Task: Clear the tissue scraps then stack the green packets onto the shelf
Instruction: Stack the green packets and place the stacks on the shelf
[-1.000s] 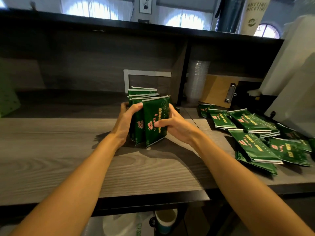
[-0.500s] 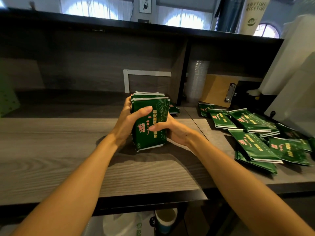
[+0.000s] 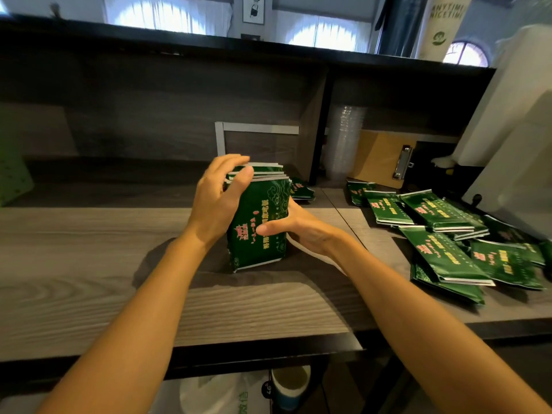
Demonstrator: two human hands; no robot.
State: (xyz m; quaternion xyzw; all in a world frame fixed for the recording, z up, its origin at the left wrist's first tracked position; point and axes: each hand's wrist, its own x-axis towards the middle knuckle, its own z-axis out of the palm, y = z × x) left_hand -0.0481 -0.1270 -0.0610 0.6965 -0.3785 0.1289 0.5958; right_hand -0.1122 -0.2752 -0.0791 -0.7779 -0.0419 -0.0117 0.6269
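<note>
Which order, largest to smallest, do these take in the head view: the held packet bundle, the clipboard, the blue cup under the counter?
1. the held packet bundle, though it is nearer the camera, which inflates it
2. the clipboard
3. the blue cup

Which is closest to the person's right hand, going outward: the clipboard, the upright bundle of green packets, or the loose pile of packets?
1. Upright bundle of green packets: touching, gripped by the right hand from its right side.
2. Loose pile of packets: lying on the counter to the right.
3. Clipboard: leaning at the back of the right compartment.
</note>
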